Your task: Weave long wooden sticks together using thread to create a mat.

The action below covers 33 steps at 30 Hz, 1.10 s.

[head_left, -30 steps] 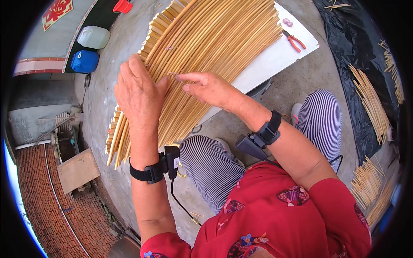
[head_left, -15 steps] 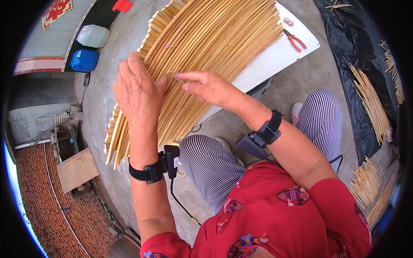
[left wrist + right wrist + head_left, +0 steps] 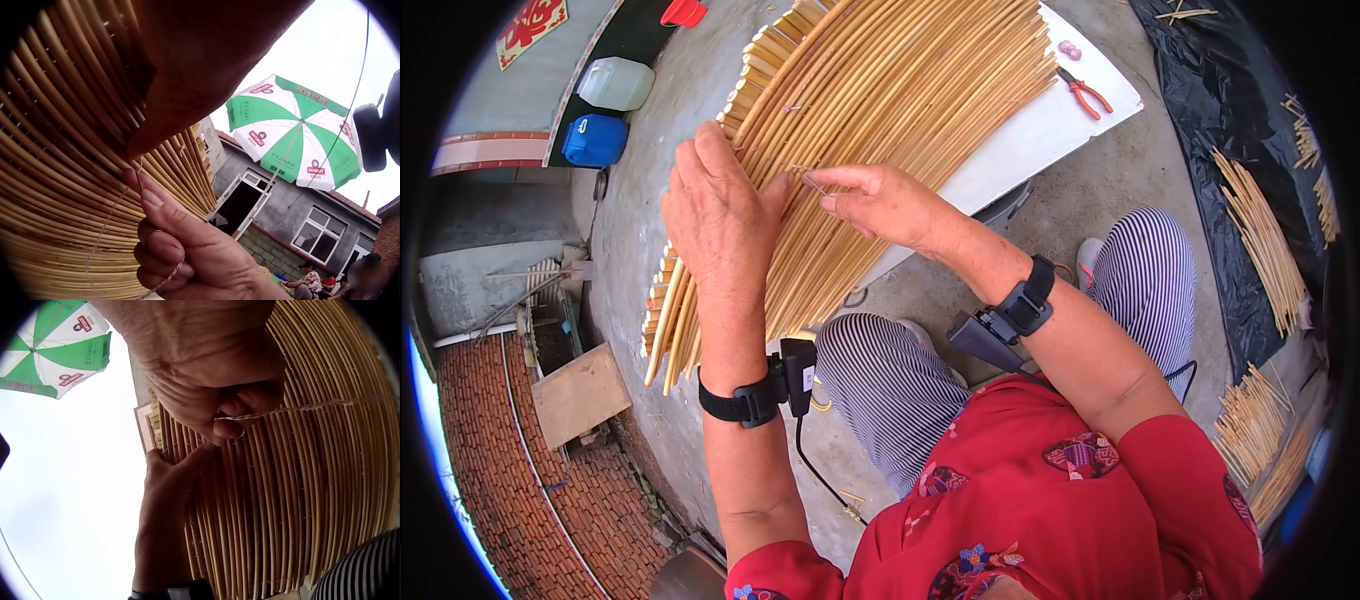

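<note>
A curved mat of slender, pale-brown sticks [image 3: 920, 95], bound side by side with thread, spreads in front of the person. At its left part the left hand [image 3: 718, 215] grips the sticks, thumb on the near face and fingers over the far edge. The right hand [image 3: 888, 205] is close by the left thumb, index finger and thumb at the sticks around a thin strand. In the right wrist view a twisted string [image 3: 306, 407] runs out of its curled fingers. The left wrist view shows that string [image 3: 172, 274] looped below the ringed finger.
The mat rests over a white board [image 3: 1020, 125], where red-handled pliers [image 3: 1086, 97] and small pink balls [image 3: 1069, 50] lie. Stick bundles [image 3: 1260, 240] lie on a black plastic sheet [image 3: 1190, 110] at right. The person's striped knees [image 3: 890, 390] are just below the mat.
Both hands stay at nearly the same spot on the mat. The right thumb and fingertips have shifted slightly, and the mat's near left end has moved a touch left.
</note>
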Tool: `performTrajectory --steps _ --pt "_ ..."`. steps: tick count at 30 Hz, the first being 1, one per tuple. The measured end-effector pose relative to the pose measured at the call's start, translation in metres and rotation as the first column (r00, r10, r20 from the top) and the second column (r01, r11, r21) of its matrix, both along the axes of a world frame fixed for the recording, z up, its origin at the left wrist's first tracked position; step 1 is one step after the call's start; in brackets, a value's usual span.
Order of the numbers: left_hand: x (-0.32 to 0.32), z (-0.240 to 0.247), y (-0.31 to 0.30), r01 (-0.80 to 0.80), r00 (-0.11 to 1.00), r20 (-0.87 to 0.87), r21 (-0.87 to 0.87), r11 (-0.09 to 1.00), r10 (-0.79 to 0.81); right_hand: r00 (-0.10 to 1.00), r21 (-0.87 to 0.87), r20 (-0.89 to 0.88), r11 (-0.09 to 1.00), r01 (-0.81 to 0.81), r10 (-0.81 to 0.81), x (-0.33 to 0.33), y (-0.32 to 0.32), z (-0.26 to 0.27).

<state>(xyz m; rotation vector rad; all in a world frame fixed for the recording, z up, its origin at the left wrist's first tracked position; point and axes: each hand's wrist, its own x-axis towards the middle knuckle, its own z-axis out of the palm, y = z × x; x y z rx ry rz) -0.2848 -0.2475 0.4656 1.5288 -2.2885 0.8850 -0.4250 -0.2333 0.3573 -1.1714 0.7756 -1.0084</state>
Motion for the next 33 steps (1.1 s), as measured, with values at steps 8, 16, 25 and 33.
performTrajectory --steps 8,16,25,33 --pt "-0.002 0.001 0.003 -0.003 1.0 -0.003 0.007 1.0 0.003 0.988 0.186 0.156 0.982 -0.023 -0.006 -0.004 0.003 0.019" --pt "-0.006 0.008 0.014 0.017 0.998 -0.054 0.059 0.998 -0.014 0.988 0.262 0.145 0.965 0.004 -0.043 -0.006 0.007 0.037" --pt "-0.017 0.054 0.075 0.141 0.919 -0.34 0.755 0.641 0.198 0.998 0.059 -0.004 0.996 -0.064 0.064 -0.04 0.08 0.006" --pt "-0.017 0.028 0.107 0.368 0.898 -0.429 0.855 0.366 0.099 0.992 0.063 -0.092 0.995 -0.08 0.085 -0.061 0.117 -0.01"
